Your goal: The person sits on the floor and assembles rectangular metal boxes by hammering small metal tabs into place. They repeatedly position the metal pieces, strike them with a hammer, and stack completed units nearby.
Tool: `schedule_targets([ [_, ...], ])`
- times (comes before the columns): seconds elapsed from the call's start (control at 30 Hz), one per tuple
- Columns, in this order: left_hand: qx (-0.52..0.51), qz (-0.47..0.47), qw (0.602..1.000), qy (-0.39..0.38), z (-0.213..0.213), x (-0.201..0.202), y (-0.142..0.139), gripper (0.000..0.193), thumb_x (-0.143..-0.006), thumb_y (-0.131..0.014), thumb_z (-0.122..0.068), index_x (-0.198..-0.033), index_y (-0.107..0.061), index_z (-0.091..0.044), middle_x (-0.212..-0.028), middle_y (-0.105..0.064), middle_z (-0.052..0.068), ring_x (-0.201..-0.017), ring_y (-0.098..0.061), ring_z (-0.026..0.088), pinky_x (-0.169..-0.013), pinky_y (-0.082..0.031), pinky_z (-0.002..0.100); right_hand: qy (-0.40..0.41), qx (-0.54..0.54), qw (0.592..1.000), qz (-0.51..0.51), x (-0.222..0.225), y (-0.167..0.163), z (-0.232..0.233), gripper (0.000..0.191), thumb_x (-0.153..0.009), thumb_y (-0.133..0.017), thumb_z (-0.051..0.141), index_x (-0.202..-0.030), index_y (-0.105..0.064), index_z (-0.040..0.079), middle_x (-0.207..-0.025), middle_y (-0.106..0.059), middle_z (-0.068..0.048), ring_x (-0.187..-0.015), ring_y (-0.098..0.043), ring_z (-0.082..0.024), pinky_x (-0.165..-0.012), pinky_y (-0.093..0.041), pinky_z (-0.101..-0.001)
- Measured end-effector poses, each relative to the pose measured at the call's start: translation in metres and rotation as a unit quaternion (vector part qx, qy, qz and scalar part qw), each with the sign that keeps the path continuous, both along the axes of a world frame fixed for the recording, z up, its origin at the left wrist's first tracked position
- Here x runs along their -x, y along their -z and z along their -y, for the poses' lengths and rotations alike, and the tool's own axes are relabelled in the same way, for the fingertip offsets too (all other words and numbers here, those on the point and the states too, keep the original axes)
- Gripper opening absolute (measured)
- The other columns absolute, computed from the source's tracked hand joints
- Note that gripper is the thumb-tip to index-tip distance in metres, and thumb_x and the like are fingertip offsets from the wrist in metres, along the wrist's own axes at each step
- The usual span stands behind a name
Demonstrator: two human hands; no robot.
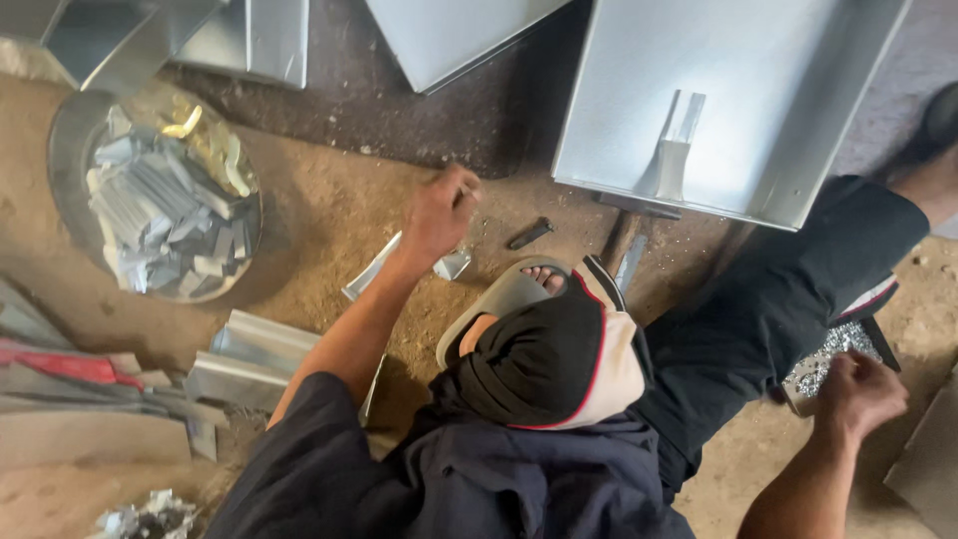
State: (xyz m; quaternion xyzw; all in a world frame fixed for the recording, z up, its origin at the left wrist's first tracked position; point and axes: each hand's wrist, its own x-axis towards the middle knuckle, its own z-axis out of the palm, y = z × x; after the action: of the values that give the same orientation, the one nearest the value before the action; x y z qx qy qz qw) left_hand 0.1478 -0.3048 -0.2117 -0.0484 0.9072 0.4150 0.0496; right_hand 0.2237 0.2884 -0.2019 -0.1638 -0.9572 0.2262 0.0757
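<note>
left hand (439, 212): fingers curled into a near fist, reached out over the dirt floor (329, 200), directly above a small bent strip of shiny sheet metal (451, 264); couldn't tell whether the fingers pinched anything.
bent strip: lay on the floor just beside the foot in a pale slip-on sandal (499, 299), a longer folded sheet-metal strip (371, 268) to its left.
right hand (860, 391): closed, knuckles up, at the near right edge of a small dark tray of tiny silvery fasteners (833, 357); whether it had picked any up was hidden.
tray: on the floor at right, partly under the dark trouser leg.
large galvanised sheet-metal tray (718, 90): far right, open side up, a shiny upright bracket (671, 150) standing inside it.
hammer (621, 238): wooden handle poked out from under the tray's near edge.
small dark bolt-like piece (530, 234): on the floor between left hand and hammer.
round metal pan of cut sheet-metal offcuts (160, 205): far left.
folded sheet-metal channels (249, 359): near left, beside the left forearm.
</note>
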Motion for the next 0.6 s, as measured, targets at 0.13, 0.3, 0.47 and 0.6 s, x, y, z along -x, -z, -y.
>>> schedule_targets([
  [0.13,0.107,0.114,0.978,0.137,-0.052,-0.006,0.009,0.026,-0.093,-0.073,-0.038,-0.099,-0.069,-0.013,-0.076,-0.072,0.012,-0.070,-0.069,0.030,-0.060,-0.051,0.047,0.004,-0.130,0.991,0.037,0.002,0.018,0.022,0.026,-0.075,-0.075,0.005,-0.100,-0.079,-0.001,-0.092,-0.076,-0.018,-0.081,-0.073,-0.032,-0.077,-0.058,-0.0415],
  [0.3,0.168,0.114,0.967,0.154,-0.100,-0.003,0.023,0.060,-0.087,-0.070,-0.043,-0.130,-0.055,-0.003,-0.081,-0.071,0.022,-0.072,-0.071,0.040,-0.061,-0.054,0.054,0.012,-0.135,0.990,0.026,-0.001,0.027,0.031,0.010,-0.092,-0.071,0.008,-0.093,-0.078,0.000,-0.091,-0.074,-0.020,-0.084,-0.072,-0.034,-0.083,-0.057,-0.0425],
  [0.47,0.176,0.135,0.969,0.108,-0.100,0.002,0.025,0.040,-0.092,-0.069,-0.038,-0.113,-0.060,-0.006,-0.093,-0.072,0.021,-0.083,-0.072,0.039,-0.071,-0.055,0.052,0.049,-0.101,0.990,0.081,-0.008,0.028,0.013,0.026,-0.099,-0.078,0.018,-0.084,-0.076,-0.003,-0.080,-0.071,-0.024,-0.078,-0.070,-0.036,-0.077,-0.054,-0.0452],
  [0.6,-0.143,0.143,0.979,0.002,-0.082,-0.004,-0.009,0.023,-0.102,-0.056,-0.029,-0.106,-0.064,-0.008,-0.100,-0.076,0.019,-0.088,-0.072,0.030,-0.079,-0.058,0.042,0.163,0.098,0.980,-0.055,-0.015,0.013,0.005,0.017,-0.092,-0.076,0.012,-0.101,-0.077,-0.003,-0.090,-0.075,-0.016,-0.078,-0.072,-0.022,-0.079,-0.058,-0.0364],
])
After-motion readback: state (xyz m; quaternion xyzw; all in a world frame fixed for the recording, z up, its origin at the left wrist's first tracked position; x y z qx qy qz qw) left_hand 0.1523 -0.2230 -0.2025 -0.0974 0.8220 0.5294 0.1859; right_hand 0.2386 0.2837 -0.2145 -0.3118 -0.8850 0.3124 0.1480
